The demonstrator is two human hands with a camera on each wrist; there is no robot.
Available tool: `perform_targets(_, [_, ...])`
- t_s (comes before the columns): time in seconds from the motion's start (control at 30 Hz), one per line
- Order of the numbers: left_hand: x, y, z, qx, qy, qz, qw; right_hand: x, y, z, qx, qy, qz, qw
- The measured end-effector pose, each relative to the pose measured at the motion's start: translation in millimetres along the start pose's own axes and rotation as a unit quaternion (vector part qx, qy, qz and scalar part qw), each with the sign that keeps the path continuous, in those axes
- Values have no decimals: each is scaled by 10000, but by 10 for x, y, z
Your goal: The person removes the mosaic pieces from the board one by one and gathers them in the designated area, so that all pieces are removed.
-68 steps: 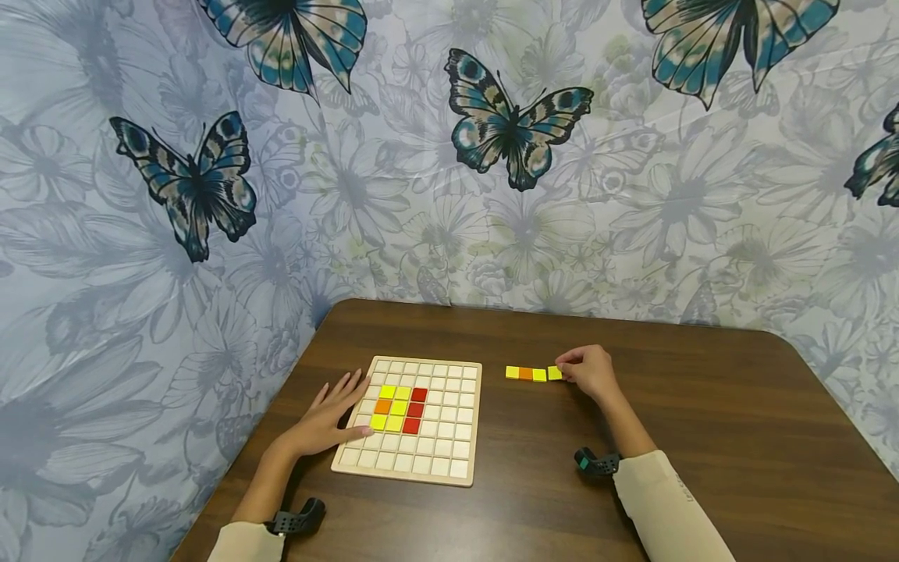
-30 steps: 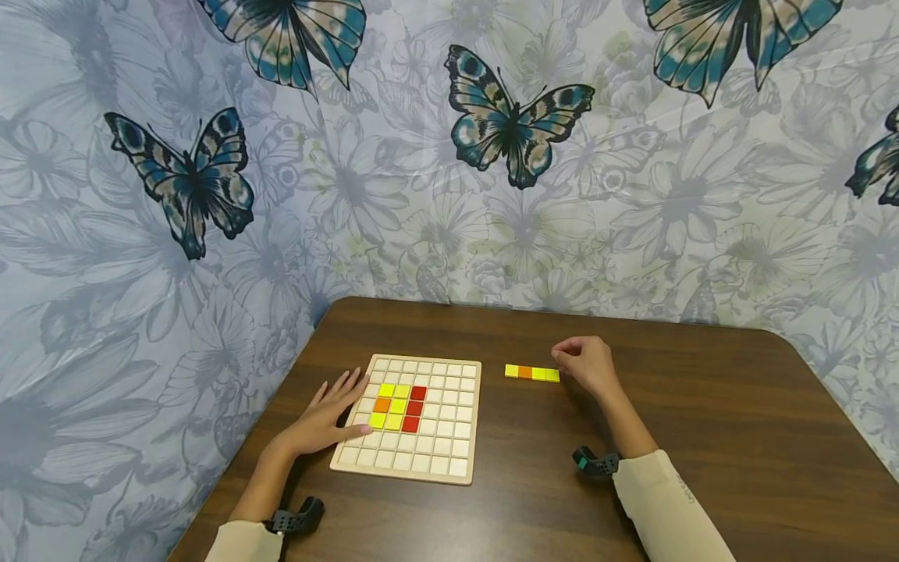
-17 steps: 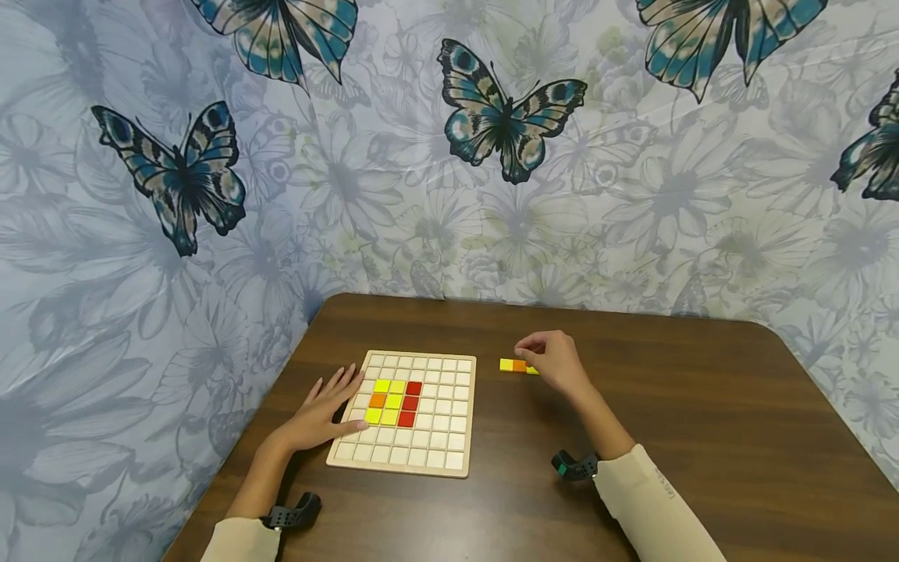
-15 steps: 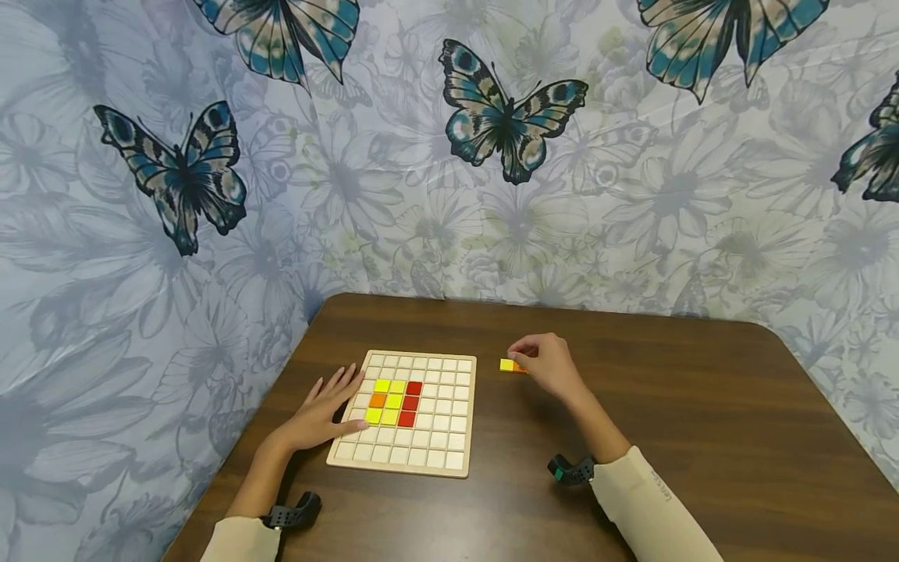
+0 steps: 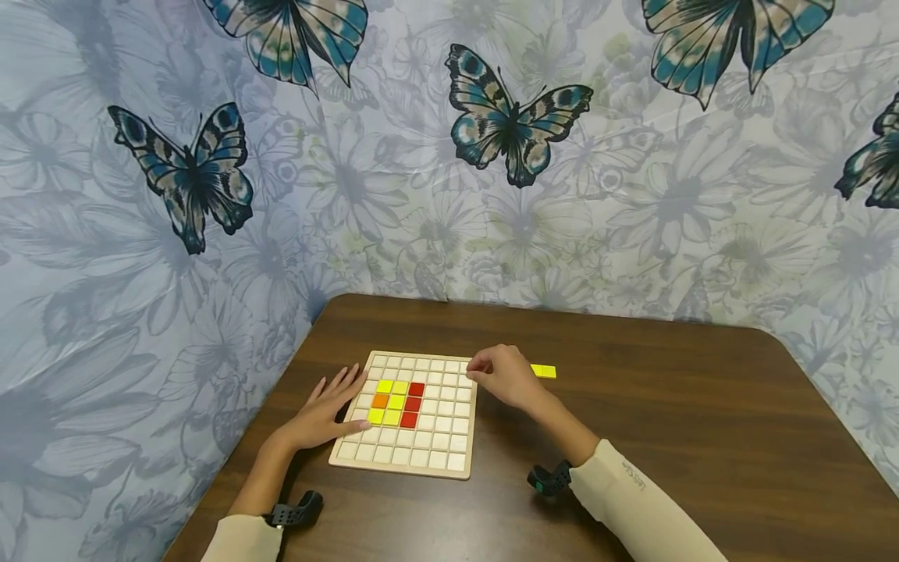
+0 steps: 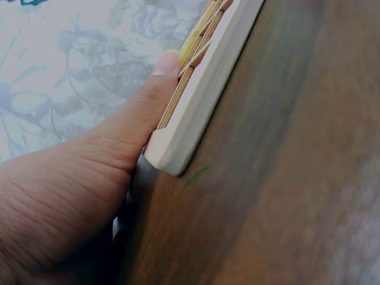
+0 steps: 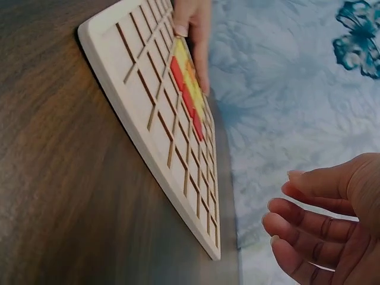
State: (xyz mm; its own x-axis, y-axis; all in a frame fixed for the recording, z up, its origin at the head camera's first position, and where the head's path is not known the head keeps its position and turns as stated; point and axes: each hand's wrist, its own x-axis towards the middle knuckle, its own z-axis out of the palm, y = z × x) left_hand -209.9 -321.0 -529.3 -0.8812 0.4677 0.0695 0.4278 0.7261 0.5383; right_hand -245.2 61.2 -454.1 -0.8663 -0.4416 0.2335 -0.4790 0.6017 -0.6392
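Observation:
A square wooden grid board (image 5: 469,437) lies on the table. In its cells, a block of yellow tiles (image 5: 393,417) with one orange tile (image 5: 380,400) stands beside a column of red tiles (image 5: 412,404). My left hand (image 5: 319,414) rests with spread fingers along the board's left edge, thumb over the rim. My right hand (image 5: 504,376) hovers at the board's far right corner, its fingers (image 7: 297,219) loosely bent and thumb close to the index finger. No tile shows between them. Yellow tiles (image 5: 544,371) lie just right of that hand, which covers the left end of their row.
A brown wooden table (image 5: 667,406) extends to the right of the board. Its far edge meets a wall covering with butterflies (image 5: 516,117). Black wristbands (image 5: 551,478) are on both wrists.
My right hand first moved off the right end of the tile row, which became closely lined up. It then passed leftward over the row to the board's corner. The left hand stayed put.

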Motion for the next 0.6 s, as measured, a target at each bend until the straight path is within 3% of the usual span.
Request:
perform_targets(0.33, [-110,-8,3,-149,49,-170,9997,212,-159,270,-484,-567,-541,9958])
perform_targets(0.6, [-18,1,15,-170,157,96,9997,315,-167,438,-862,-587,-586,9928])
